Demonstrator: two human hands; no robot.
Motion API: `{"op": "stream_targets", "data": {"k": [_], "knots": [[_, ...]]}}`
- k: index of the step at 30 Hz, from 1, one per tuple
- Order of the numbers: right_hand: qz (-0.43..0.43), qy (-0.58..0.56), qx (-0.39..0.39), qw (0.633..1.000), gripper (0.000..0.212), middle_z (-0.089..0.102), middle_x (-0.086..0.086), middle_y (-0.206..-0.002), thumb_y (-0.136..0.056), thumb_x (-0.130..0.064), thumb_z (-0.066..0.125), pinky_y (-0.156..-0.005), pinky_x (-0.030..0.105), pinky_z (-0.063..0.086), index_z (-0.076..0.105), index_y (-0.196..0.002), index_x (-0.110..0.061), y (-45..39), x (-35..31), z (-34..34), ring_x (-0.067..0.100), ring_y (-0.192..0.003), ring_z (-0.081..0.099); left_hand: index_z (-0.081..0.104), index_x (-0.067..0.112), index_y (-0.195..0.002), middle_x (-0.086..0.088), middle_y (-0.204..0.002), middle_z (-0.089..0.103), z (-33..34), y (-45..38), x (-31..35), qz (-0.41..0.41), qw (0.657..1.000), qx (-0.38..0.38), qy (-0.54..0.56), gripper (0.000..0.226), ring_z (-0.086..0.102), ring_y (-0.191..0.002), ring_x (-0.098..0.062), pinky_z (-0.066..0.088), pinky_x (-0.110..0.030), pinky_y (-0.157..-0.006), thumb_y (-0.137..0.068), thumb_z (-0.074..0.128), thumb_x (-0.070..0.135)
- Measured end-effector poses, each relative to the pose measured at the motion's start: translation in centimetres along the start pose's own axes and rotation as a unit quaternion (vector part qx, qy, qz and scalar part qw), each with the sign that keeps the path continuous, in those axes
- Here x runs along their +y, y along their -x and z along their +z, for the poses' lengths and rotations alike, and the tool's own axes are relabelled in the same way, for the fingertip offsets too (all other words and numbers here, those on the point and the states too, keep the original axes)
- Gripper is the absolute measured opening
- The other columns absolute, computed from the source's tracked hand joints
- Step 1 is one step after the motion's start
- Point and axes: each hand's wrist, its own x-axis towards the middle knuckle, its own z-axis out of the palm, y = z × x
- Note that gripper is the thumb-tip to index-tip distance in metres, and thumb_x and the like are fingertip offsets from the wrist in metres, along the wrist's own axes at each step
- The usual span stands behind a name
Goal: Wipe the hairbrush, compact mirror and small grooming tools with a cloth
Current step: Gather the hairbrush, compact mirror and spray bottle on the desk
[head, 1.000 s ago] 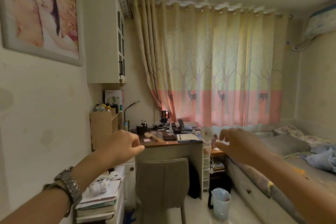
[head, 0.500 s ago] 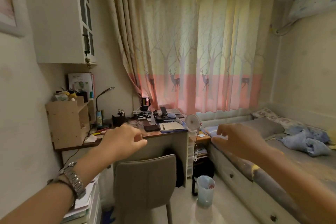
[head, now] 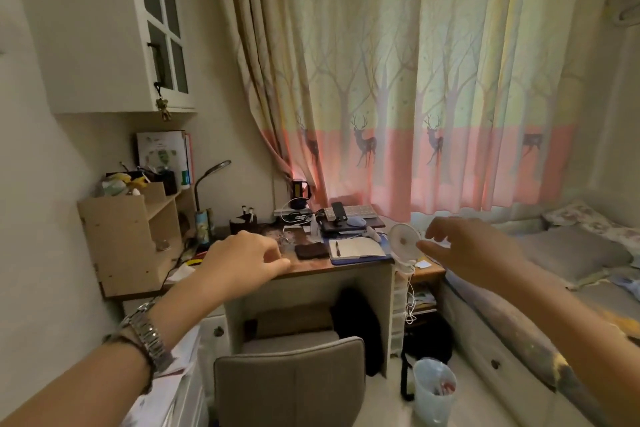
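My left hand (head: 242, 263) is stretched out in front of the brown desk (head: 332, 270), its fingers curled in and holding nothing. My right hand (head: 474, 253) reaches forward to the right of the desk with its fingers apart and empty. On the desktop lie a dark flat pad (head: 311, 251), an open notebook with a pen (head: 356, 248) and a dark cup holding small brushes (head: 244, 222). My left hand hides part of the desktop. I cannot make out a hairbrush, a compact mirror or a cloth.
A grey chair (head: 291, 381) stands pushed in at the desk. A small white fan (head: 403, 241) is clipped at the desk's right end, with a pale bin (head: 434, 388) on the floor below. The bed (head: 554, 270) runs along the right and a wooden shelf unit (head: 121, 236) stands at the left.
The view has moved closer to the desk and tilted down; the wall picture has left the frame. Both hands stay stretched out in front, empty.
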Motion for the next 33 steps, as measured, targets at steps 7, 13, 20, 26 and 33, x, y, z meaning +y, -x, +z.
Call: {"op": "stream_targets", "data": {"k": [7, 13, 20, 26, 33], "knots": [[0.001, 0.023, -0.014, 1.0, 0.028, 0.062, -0.009, -0.106, -0.09, -0.049, 0.051, -0.068, 0.026, 0.039, 0.062, -0.106, -0.028, -7.8, 2.5, 5.8, 0.01, -0.085, 0.051, 0.066, 0.034, -0.099, 0.012, -0.099, 0.066, 4.6, -10.6, -1.5, 0.02, 1.0, 0.006, 0.009, 0.031, 0.06, -0.087, -0.007, 0.054, -0.032, -0.076, -0.087, 0.05, 0.058], [0.025, 0.056, -0.008, 0.998, 0.03, 0.065, -0.009, -0.106, -0.088, -0.051, 0.052, -0.076, 0.029, 0.046, 0.062, -0.104, -0.029, -15.8, 5.2, 9.7, 0.013, -0.094, 0.058, 0.066, 0.035, -0.095, 0.014, -0.094, 0.067, 7.7, -21.5, -3.0, 0.044, 0.998, 0.015, 0.048, 0.029, 0.061, -0.085, -0.006, 0.054, -0.036, -0.078, -0.087, 0.05, 0.058], [0.037, 0.067, -0.02, 0.997, 0.033, 0.065, -0.009, -0.108, -0.088, -0.053, 0.051, -0.073, 0.027, 0.044, 0.062, -0.108, -0.029, -22.4, 8.9, 13.6, 0.012, -0.09, 0.057, 0.064, 0.036, -0.099, 0.016, -0.09, 0.06, 11.6, -31.1, -2.3, 0.071, 0.995, -0.028, 0.066, 0.028, 0.059, -0.087, -0.006, 0.053, -0.031, -0.077, -0.087, 0.05, 0.058], [0.029, 0.057, -0.034, 0.997, 0.033, 0.065, -0.007, -0.11, -0.089, -0.053, 0.05, -0.071, 0.027, 0.044, 0.062, -0.106, -0.027, -27.7, 14.0, 17.8, 0.013, -0.09, 0.058, 0.065, 0.035, -0.098, 0.014, -0.098, 0.064, 16.0, -37.5, -0.5, 0.065, 0.995, -0.042, 0.066, 0.027, 0.059, -0.088, -0.005, 0.052, -0.029, -0.075, -0.087, 0.051, 0.056], [-0.022, 0.103, -0.036, 0.994, 0.038, 0.064, -0.004, -0.115, -0.091, -0.054, 0.046, -0.073, 0.03, 0.042, 0.06, -0.112, -0.026, -35.1, 22.5, 21.9, 0.019, -0.1, 0.06, 0.065, 0.035, -0.099, 0.013, -0.099, 0.065, 21.1, -46.5, 4.5, 0.031, 0.996, -0.045, 0.065, 0.029, 0.059, -0.091, -0.008, 0.051, -0.033, -0.078, -0.087, 0.051, 0.057]]}}
